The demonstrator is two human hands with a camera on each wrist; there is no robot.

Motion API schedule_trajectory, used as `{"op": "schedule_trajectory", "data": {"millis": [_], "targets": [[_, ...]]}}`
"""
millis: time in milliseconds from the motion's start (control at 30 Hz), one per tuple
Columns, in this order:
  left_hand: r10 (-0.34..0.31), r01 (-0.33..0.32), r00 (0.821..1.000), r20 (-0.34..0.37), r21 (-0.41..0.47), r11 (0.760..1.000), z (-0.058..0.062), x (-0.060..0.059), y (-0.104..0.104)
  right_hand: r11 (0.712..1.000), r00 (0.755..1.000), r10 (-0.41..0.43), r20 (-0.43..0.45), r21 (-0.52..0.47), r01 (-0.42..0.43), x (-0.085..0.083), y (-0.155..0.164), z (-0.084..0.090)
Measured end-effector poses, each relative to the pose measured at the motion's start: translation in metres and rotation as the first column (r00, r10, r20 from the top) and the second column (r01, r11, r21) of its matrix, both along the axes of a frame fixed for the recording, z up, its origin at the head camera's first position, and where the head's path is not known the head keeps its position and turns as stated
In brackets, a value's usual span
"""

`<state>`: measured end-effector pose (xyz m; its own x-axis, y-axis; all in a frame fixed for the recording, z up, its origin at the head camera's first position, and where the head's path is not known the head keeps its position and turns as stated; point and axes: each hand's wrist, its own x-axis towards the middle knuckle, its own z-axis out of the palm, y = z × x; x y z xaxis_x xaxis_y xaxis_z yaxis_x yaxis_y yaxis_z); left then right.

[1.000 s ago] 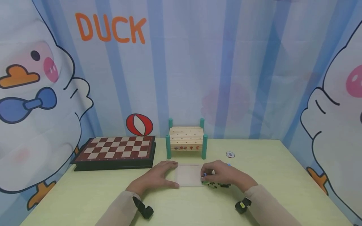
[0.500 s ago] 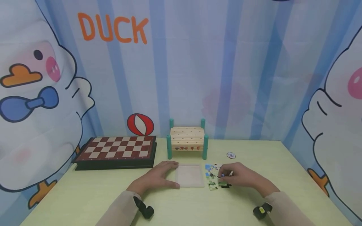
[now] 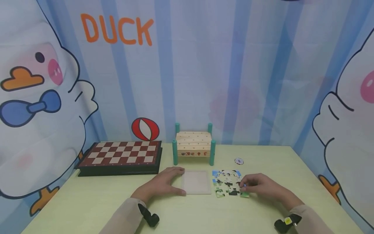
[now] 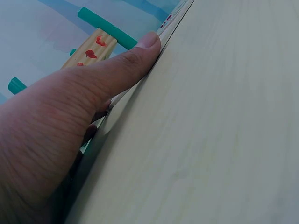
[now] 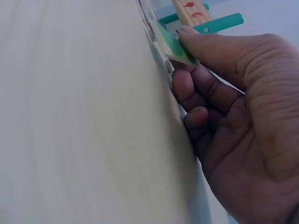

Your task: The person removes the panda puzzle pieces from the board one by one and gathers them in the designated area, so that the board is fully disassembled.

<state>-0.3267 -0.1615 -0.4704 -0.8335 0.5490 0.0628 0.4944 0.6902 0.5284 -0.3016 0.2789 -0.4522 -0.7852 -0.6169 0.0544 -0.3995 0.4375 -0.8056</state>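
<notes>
My left hand (image 3: 160, 182) lies at the left edge of a pale, flat square puzzle tray (image 3: 196, 182), thumb and fingers spread and touching its side. In the left wrist view its thumb (image 4: 126, 65) stretches out straight along the table. To the tray's right, several picture puzzle pieces (image 3: 226, 174) lie in rough rows, blue, white, black and green. My right hand (image 3: 263, 188) is at the right end of those rows. Between its thumb and fingers it pinches a green puzzle piece (image 5: 176, 46), tilted up in the right wrist view. The other fingers are curled in towards the palm.
Behind the tray stands a small wooden toy bed (image 3: 193, 146) with green posts. A folded checkered board box (image 3: 119, 159) lies at the left. A round chip (image 3: 239, 161) is behind the pieces. The printed curtain (image 3: 193, 71) closes off the table's (image 3: 187, 216) back.
My right hand has moved right, from the tray's edge over the puzzle pieces to their far right end, so the rows are uncovered. The left hand has stayed at the tray.
</notes>
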Motion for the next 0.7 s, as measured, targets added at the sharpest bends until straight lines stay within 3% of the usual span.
{"op": "schedule_trajectory", "data": {"millis": [200,700], "targets": [[0.006,-0.006,1.000,-0.002,-0.009,1.000,-0.0013,-0.0004,-0.0001,0.999,1.000,-0.001,0.009,-0.049,0.002,-0.0008,0.0024,-0.0036],[0.007,-0.007,1.000,0.000,-0.010,1.000,-0.0003,-0.0004,0.0007,0.995,0.995,-0.097,-0.028,-0.027,0.096,0.0018,0.0000,-0.0044]]}}
